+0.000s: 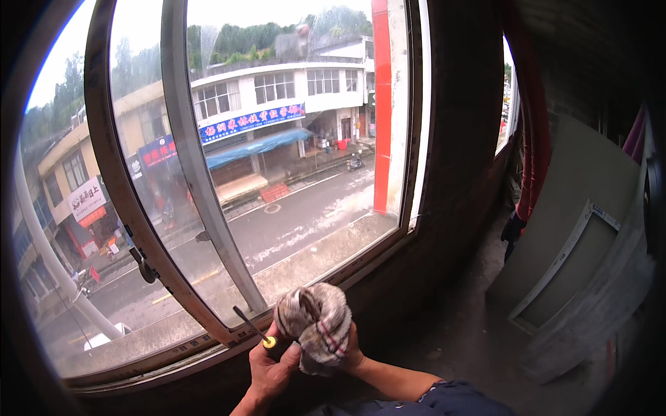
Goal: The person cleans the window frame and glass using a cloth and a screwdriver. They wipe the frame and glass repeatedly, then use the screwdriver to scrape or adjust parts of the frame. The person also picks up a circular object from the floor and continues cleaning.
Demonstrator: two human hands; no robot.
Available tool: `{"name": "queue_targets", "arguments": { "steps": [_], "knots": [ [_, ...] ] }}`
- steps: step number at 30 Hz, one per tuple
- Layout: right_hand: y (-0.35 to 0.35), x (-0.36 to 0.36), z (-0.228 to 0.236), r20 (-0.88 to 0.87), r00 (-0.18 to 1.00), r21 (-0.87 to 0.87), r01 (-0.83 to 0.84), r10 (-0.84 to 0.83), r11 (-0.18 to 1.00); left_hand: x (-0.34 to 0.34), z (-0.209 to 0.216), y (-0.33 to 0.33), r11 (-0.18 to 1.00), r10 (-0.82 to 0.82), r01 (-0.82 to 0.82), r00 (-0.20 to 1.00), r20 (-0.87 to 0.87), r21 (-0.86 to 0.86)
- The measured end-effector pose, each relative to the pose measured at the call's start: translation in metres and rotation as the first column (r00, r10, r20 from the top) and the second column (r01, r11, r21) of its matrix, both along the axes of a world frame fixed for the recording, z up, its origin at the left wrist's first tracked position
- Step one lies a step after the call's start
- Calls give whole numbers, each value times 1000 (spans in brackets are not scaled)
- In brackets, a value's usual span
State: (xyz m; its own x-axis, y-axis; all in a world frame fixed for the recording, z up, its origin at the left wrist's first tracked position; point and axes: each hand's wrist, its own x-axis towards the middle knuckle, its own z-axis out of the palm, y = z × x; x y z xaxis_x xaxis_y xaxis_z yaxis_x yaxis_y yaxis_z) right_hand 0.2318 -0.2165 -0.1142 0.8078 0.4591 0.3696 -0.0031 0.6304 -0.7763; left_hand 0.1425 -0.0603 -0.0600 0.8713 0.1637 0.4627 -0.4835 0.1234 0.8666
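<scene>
A crumpled checked cloth [318, 326], pale with brown and dark lines, is bunched up in front of the window sill. My right hand [354, 350] grips it from the right, its fingers mostly hidden behind the folds. A screwdriver [268, 341] with a yellow handle end and a thin dark shaft is held in my left hand [272, 371], its shaft pointing up and left toward the window frame. The left fingers are closed around the handle, and the thumb touches the lower left edge of the cloth.
A sliding window with a worn frame [215, 249] and a latch [143, 267] stands before me; a street lies below outside. At the right, grey boards [555, 208] and a white-edged frame [590, 229] lean near a red curtain [538, 139].
</scene>
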Motion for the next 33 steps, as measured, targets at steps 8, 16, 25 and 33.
{"name": "queue_targets", "arguments": {
  "steps": [8,16,25,33],
  "knots": [
    [0,113,52,222,964,199,103,-147,975,1,39,78,643,665,-764,591,458,53],
    [55,169,183,948,-118,282,738,-295,613,29,73,126,393,783,-919,347,517,23],
    [-67,356,555,534,-707,821,565,-463,84,31,83,102,372,806,-928,309,505,-26],
    [-83,395,469,676,-150,506,806,-721,307,29,94,93,235,828,-972,191,528,-18]
  ]
}}
